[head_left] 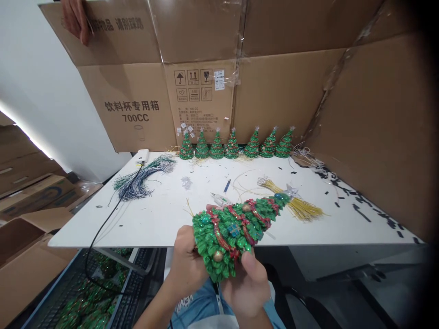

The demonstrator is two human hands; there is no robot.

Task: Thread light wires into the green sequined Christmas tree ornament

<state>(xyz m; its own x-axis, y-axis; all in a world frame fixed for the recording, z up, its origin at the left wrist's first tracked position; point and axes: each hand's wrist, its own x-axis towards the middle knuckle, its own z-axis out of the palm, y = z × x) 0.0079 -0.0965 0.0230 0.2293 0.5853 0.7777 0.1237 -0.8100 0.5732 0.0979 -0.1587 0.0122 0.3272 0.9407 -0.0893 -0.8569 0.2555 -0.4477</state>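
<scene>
Left grip [189, 261], right grip [247, 285], tree [224, 230] pointing forward-right

And here's the decorated green Christmas tree figure [228, 235], rough and glittery all over, its curved red garlands [220, 233] sparkling too! Beneath, a smooth white tabletop [164, 219] with a soft sheen; behind, tall brown cardboard panels [277, 91], matt and papery, crossed by glossy clear plastic tape [239, 59].
</scene>
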